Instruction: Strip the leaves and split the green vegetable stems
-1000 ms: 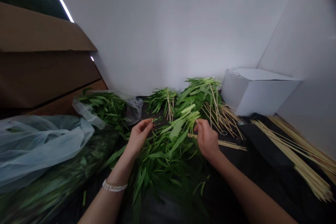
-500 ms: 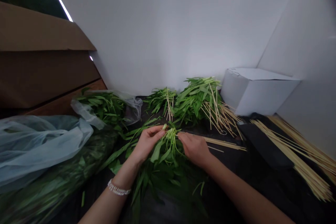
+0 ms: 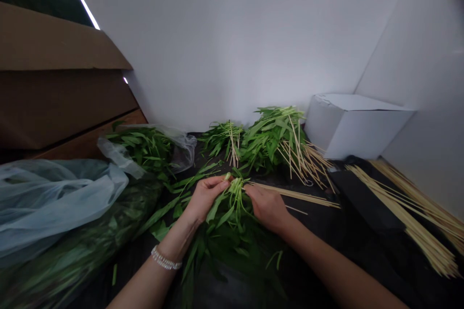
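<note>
Before you is the bunch of greens (image 3: pixel 236 203). Directly behind it lies a leaf pile (image 3: pixel 218 137); behind and right, a second leaf pile (image 3: pixel 266 131), then the box (image 3: pixel 369 128); to its left, a plastic bag (image 3: pixel 61 193); to its right, loose sticks (image 3: pixel 304 196), then a stick bundle (image 3: pixel 422 231).

The table (image 3: pixel 335 226) here is dark, nearly black. Along its back I see a small bunch of greens (image 3: pixel 219 136), a larger leafy heap (image 3: pixel 268 137) with thin skewers (image 3: pixel 295 166) fanning out, and a white box (image 3: pixel 366 128). Rightward lie a black block (image 3: pixel 368 198) and pale sticks (image 3: pixel 416 224); at left, a clear plastic bag (image 3: pixel 125 157) of greens; in front, spread leaves (image 3: pixel 232 244).
</note>
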`<state>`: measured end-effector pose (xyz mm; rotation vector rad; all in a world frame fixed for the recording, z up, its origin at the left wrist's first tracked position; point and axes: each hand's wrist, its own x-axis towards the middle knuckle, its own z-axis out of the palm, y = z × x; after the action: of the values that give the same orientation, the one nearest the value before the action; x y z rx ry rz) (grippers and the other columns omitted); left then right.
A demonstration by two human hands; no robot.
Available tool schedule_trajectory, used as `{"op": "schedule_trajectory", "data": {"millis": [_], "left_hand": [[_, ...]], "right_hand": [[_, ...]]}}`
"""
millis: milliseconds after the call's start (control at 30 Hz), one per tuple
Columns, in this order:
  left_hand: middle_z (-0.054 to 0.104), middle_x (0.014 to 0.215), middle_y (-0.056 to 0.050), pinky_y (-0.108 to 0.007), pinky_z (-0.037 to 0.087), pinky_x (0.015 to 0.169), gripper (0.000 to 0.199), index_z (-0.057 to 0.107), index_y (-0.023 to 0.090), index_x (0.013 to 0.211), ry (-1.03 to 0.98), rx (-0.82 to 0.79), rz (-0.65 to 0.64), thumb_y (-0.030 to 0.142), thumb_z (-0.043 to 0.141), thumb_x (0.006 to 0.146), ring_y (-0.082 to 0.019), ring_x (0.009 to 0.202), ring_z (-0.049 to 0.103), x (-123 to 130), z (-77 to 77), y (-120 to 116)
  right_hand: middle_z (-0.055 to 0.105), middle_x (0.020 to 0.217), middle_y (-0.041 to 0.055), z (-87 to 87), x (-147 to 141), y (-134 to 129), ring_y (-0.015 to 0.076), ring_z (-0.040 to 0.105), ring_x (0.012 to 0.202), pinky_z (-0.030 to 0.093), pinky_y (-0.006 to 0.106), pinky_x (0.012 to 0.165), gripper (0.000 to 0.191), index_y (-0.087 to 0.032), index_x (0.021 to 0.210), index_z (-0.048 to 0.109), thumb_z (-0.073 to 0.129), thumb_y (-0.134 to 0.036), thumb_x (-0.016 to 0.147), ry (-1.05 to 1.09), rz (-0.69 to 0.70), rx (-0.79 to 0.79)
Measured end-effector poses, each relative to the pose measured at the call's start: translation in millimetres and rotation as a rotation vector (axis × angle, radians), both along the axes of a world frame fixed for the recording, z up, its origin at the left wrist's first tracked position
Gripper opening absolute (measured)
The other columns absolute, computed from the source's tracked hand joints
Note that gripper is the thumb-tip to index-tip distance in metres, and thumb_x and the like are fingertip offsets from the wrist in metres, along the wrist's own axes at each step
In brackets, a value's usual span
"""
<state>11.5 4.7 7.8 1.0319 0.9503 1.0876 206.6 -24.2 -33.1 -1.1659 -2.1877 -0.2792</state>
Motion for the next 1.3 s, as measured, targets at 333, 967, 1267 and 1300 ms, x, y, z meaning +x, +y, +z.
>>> {"op": "schedule_trajectory", "data": {"millis": [333,967,1267,1300], "left_hand": [[0.075,0.084,-0.007,-0.029,0.052,0.074,0.044,0.074,0.015,0.099,0.044,0.040,-0.060,0.043,0.079,0.066,-0.019,0.073,0.069,2.6,-0.4,-3.2],[0.070,0.099,-0.012,-0.036,0.055,0.074,0.071,0.060,0.019,0.123,-0.242,0.076,0.249,0.072,0.038,0.081,-0.028,0.097,0.065,-41.7,31.0,16.0],[0.069,0.107,-0.011,-0.025,0.054,0.073,0.025,0.068,0.016,0.104,-0.308,-0.187,0.126,0.029,0.053,0.090,-0.015,0.089,0.067,-29.2,14.1,23.7],[0.070,0.102,-0.009,-0.022,0.053,0.071,0.020,0.070,0.016,0.101,-0.257,-0.195,0.111,0.020,0.057,0.086,-0.012,0.083,0.067,-27.0,15.1,24.0]], "right_hand": [[0.068,0.080,0.0051,-2.0,-1.6,2.0,0.0153,0.063,0.067,0.042,0.025,0.062,0.028,-0.015,0.108,0.062,0.038,-0.012,0.093,-0.003,-0.025,0.058],[0.067,0.087,0.0057,0.7,14.0,13.6,0.0166,0.064,0.078,0.046,0.025,0.069,0.025,-0.018,0.103,0.058,0.034,-0.017,0.095,0.321,-0.112,-0.117],[0.068,0.070,-0.0014,5.5,9.6,12.7,0.0158,0.064,0.061,0.043,0.025,0.062,0.022,-0.022,0.099,0.051,0.031,-0.031,0.098,0.598,-0.139,-0.274],[0.068,0.070,-0.0015,6.0,9.7,12.6,0.0159,0.064,0.061,0.042,0.025,0.062,0.022,-0.022,0.099,0.051,0.031,-0.031,0.098,0.590,-0.144,-0.279]]}}
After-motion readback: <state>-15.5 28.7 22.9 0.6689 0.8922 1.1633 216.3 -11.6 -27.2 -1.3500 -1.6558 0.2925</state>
